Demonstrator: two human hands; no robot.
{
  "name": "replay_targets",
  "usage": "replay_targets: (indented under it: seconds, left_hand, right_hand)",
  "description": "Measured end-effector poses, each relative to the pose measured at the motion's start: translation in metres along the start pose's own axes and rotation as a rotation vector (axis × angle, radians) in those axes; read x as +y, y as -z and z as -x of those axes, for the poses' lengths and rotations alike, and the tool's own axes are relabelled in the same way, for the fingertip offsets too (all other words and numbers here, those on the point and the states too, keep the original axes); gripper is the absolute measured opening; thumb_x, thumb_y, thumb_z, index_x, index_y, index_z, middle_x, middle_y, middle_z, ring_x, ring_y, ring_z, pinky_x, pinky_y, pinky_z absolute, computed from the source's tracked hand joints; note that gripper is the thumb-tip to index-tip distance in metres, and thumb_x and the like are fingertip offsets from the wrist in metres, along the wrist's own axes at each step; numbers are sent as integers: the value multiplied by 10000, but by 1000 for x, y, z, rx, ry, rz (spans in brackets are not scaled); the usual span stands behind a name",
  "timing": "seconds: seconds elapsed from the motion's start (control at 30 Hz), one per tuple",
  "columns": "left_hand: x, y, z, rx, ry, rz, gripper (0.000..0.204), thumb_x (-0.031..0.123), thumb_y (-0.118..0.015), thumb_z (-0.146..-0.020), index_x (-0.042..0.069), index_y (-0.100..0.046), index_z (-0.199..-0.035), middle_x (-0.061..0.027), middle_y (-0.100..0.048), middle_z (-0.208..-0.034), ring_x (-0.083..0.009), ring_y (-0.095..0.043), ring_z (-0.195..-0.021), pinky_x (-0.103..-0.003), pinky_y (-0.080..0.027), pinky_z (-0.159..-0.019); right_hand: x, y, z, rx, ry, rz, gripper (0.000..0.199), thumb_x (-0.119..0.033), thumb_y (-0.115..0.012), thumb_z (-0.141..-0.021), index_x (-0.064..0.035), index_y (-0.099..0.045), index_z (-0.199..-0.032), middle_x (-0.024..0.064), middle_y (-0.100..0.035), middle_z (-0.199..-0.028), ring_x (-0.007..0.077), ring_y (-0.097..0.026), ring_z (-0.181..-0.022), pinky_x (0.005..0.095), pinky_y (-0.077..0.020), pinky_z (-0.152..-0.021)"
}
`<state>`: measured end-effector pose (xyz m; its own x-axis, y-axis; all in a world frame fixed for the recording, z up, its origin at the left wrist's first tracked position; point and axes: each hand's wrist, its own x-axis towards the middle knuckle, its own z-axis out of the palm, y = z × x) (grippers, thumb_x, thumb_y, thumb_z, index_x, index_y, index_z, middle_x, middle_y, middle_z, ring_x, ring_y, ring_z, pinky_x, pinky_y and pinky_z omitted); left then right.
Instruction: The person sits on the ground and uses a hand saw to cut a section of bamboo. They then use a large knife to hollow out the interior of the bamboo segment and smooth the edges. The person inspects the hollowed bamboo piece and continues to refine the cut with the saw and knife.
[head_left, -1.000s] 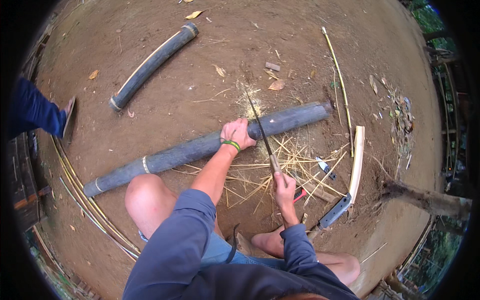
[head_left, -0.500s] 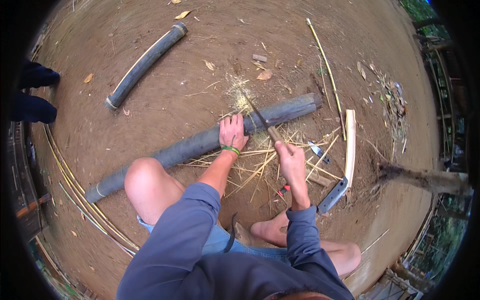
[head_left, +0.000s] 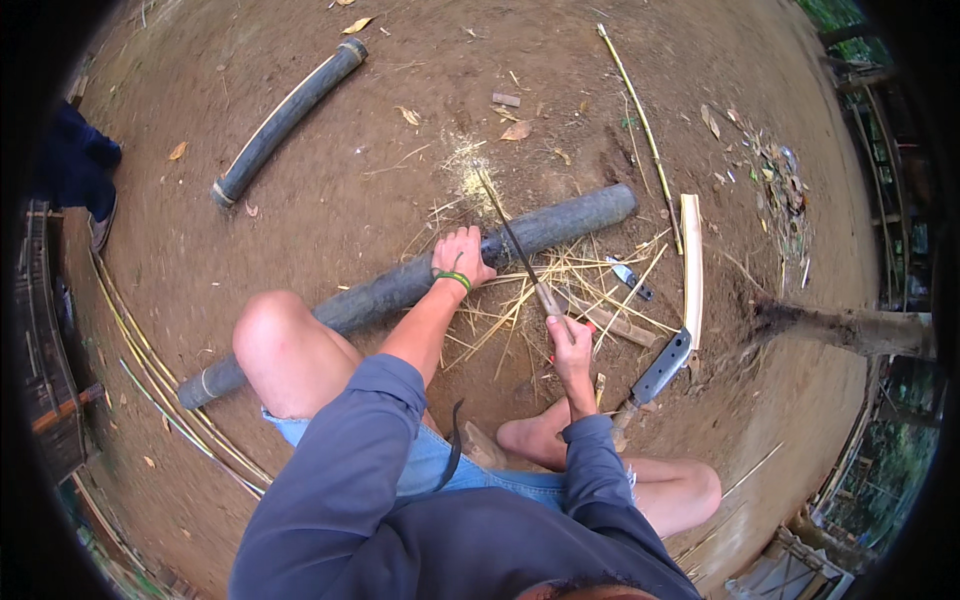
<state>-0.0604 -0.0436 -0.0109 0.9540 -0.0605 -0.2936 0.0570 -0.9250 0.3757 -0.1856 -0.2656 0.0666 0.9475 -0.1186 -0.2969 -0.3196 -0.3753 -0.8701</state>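
Observation:
A long dark bamboo pole (head_left: 560,222) lies across the dirt in front of me. My left hand (head_left: 462,256), with a green wristband, presses down on the pole near its middle. My right hand (head_left: 568,335) grips the wooden handle of a thin-bladed saw (head_left: 508,236). The saw blade slants up and left, crossing the pole just right of my left hand. Pale sawdust (head_left: 468,170) lies on the ground beyond the cut. I sit on the ground with bare knees on either side.
A machete (head_left: 655,368) lies by my right knee, beside a pale split bamboo strip (head_left: 690,265) and a small knife (head_left: 628,276). Straw-like shavings cover the ground. A second dark pole (head_left: 285,115) lies far left. Another person's dark-clothed leg (head_left: 80,165) stands at the left edge.
The saw's blade now lies further up-left across the pole than a second ago. My right hand stays on the handle and my left hand stays on the pole.

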Motion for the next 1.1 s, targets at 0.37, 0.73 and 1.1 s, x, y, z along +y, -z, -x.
replay_targets:
  seconds: [0.37, 0.73, 1.1]
  left_hand:
    - [-3, 2, -2, 12, 21, 43, 668, 406, -911, -616, 58, -638, -1116, -159, -695, -1137, -341, -693, -1092, -447, -549, -966]
    - [-9, -13, 1, 101, -3, 60, 711, 384, -932, -585, 58, -612, -1129, -154, -665, -1104, -367, -692, -1029, -478, -558, -924]
    - [-3, -8, 0, 123, -22, 77, 722, 348, -944, -575, 55, -603, -1141, -152, -650, -1100, -369, -671, -1060, -459, -535, -958]
  right_hand:
    - [-1, 39, 65, -69, -56, 8, 495, -331, -603, -1061, -51, -541, -657, -50, -434, -587, 65, -365, -524, 306, -257, -488]
    - [-41, 27, 48, -118, -109, 197, 425, -297, -656, -1022, 54, -687, -784, 65, -524, -556, 162, -499, -551, 383, -403, -559]
    - [-12, -9, 12, -22, 24, 159, 477, -328, -645, -1031, 73, -588, -781, 221, -445, -619, 197, -387, -574, 442, -353, -557]
